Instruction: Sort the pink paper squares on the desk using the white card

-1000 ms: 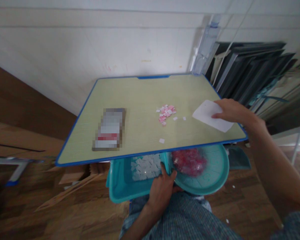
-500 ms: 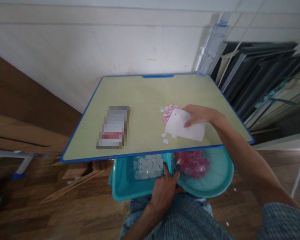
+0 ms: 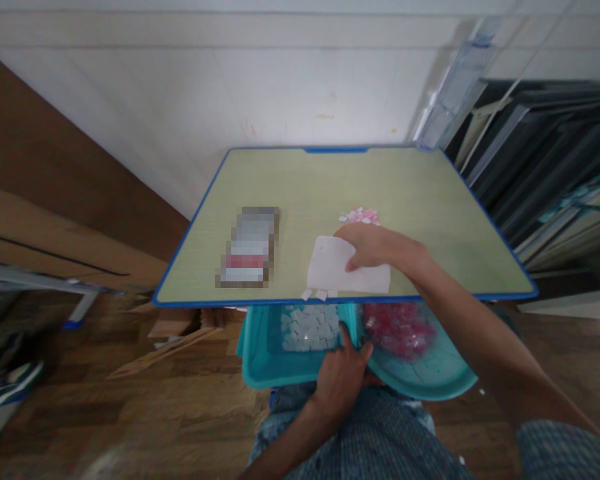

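Observation:
My right hand (image 3: 373, 245) is closed on a flat white card (image 3: 350, 270) with rounded corners and a small hole. The card lies low over the table near its front edge. Several small white pieces (image 3: 321, 294) sit at that edge, against the card's near side. Behind my right hand is a small pile of pink and white pieces (image 3: 362, 215), partly hidden. Below the table, my left hand (image 3: 341, 370) grips the side of a teal bin (image 3: 260, 373), which contains many white pieces (image 3: 310, 327). Beside it is a round teal tray (image 3: 430, 387) with red, shiny pieces (image 3: 400, 330).
A blurred-out phone-like object (image 3: 250, 247) lies on the left of the blue-edged table (image 3: 300, 180). A clear plastic container (image 3: 453, 93) stands against the wall at the back right, near stacked dark panels (image 3: 555, 147). Wood scraps (image 3: 180, 350) lie on the floor.
The card in my right hand has moved toward the table's front edge and somewhat left, bringing white pieces to the edge. The pink pile stays behind. My left hand keeps its grip.

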Tool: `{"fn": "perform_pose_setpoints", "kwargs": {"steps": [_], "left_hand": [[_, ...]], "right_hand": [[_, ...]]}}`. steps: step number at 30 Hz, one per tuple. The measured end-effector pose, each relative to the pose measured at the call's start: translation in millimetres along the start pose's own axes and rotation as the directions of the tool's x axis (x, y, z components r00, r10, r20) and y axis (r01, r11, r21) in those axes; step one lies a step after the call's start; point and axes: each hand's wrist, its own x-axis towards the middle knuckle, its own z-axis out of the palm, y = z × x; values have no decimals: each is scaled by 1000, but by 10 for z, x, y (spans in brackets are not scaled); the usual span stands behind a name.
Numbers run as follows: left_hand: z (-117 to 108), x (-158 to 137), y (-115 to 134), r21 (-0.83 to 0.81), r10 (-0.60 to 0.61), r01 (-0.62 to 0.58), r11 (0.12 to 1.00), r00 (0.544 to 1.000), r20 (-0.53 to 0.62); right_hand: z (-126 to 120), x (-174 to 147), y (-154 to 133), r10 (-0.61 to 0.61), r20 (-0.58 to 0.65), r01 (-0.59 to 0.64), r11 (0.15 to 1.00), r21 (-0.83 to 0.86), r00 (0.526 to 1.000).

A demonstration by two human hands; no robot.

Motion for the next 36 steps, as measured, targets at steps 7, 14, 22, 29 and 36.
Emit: {"fn": "perform_pose_setpoints", "kwargs": {"steps": [7,14,22,29,36], "left_hand": [[6,0,3,1,-12,12,1000,1000,9],[-18,-6,7,-3,-12,12,1000,1000,21],[4,2,9,2,-1,1,1000,1000,-4],[-5,21,1,10,0,0,1000,1000,-13],[-13,34,4,12,-8,9,1000,999,-51]], "right_hand": [[33,97,-267,-1,-5,0,997,-72,1000],[8,1,-366,-12,-52,5,990,-138,999],[126,-114,-548,-145,-250,80,965,-250,957],[183,-102,-547,-161,-289,75,956,-285,944],[195,-51,-548,-116,-266,25,946,-322,957]]}}
